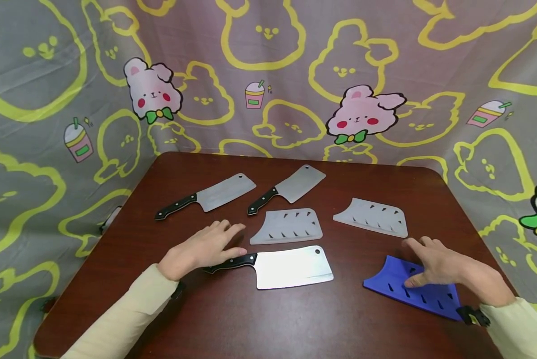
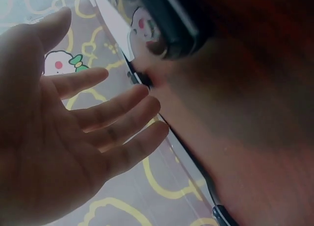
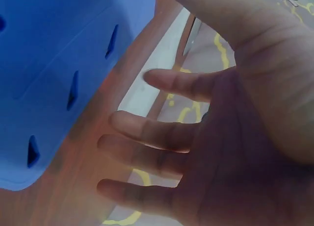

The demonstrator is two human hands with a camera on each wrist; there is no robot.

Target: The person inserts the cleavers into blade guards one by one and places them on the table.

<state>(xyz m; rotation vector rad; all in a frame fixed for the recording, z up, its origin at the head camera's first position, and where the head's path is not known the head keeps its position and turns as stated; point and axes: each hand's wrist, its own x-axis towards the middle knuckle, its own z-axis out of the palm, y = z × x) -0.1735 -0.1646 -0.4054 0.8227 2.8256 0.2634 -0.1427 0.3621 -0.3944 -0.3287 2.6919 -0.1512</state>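
Observation:
My left hand [image 1: 205, 245] hovers over the black handle of the nearest cleaver [image 1: 293, 269], whose blade points right. In the left wrist view its fingers [image 2: 115, 111] are spread and loosely bent, with that dark handle [image 2: 179, 27] apart from them. On the right side, my right hand [image 1: 441, 267] is above a blue blade cover [image 1: 394, 279] with small slots. The right wrist view shows relaxed fingers [image 3: 157, 133] around no object, and the blue cover [image 3: 73, 44] beside them. A whitish cover [image 1: 291, 227] lies just behind the nearest cleaver.
Two more cleavers, one at the back left [image 1: 225, 192] and one at the back middle [image 1: 302, 183], lie with black handles toward the lower left. Another whitish cover [image 1: 374, 218] lies behind the blue one. A patterned curtain [image 1: 286, 80] surrounds the brown table [image 1: 295, 329].

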